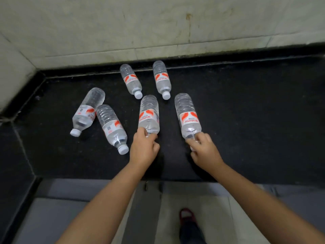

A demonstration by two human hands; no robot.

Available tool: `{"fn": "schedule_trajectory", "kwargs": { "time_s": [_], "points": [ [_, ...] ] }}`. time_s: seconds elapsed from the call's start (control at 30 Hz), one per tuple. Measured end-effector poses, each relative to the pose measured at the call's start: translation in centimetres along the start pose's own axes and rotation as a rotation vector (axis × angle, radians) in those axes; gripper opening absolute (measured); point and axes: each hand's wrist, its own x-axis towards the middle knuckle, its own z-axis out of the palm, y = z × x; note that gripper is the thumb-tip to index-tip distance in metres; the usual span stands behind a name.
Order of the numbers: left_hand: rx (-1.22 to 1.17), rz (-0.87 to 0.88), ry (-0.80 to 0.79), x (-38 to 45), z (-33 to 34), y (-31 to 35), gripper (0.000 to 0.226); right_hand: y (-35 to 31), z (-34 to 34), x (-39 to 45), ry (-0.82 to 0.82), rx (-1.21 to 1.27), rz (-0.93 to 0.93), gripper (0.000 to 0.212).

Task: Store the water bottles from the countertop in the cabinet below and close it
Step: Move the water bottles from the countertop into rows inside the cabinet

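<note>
**Two bottles in hand, four more to go**

I have both hands on the black countertop (246,120), each closed round the neck end of a lying bottle. My left hand (143,149) holds the middle bottle (149,115); my right hand (204,149) holds the right bottle (188,115). Both caps are hidden under my fingers, so I cannot tell how firm either hold is.

Taking the middle bottle as my marker: one bottle (112,127) lies just left of it, cap toward me, and another (87,111) lies further left, touching that one near its base. Two more, the left (131,81) and the right (161,79), lie beyond it near the wall (158,32). The cabinet (88,191) sits below the counter edge, nearer me; whether its door is open I cannot tell.

My worries from here:
- Smooth, round plastic held at the narrow end may swing or slip as I lift.
- My left wrist is close to the near-left bottle's cap; a nudge could roll it toward the edge.
- With both hands full, I have nothing free for the door.
</note>
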Motion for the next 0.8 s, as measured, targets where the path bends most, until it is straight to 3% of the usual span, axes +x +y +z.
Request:
{"fn": "schedule_trajectory", "kwargs": {
  "time_s": [0.2, 0.3, 0.37, 0.47, 0.57, 0.8],
  "points": [
    [0.044, 0.08, 0.052, -12.1, -2.2, -0.9, 0.021, -7.9, -8.5, -7.6, -0.075, 0.02, 0.169, 0.033],
    [0.063, 0.284, 0.1, -17.8, -4.5, -0.7, 0.007, -11.1, -13.0, -11.1, -0.053, -0.022, 0.141, 0.027],
    [0.12, 0.414, 0.142, -20.3, -6.4, -0.5, 0.01, -12.8, -16.1, -12.5, -0.083, -0.057, 0.097, 0.025],
    [0.13, 0.381, 0.145, -22.3, -8.8, 0.7, 0.025, -14.5, -20.2, -12.5, -0.161, -0.028, 0.122, 0.023],
    [0.138, 0.292, 0.009, -23.7, -8.8, 1.3, 0.036, -15.2, -21.9, -13.2, -0.442, -0.044, 0.367, 0.03],
    [0.195, 0.222, -0.371, -24.7, -1.2, 0.7, 0.031, -13.5, -18.1, -17.5, -0.796, -0.092, 0.407, 0.033]
  ]
}}
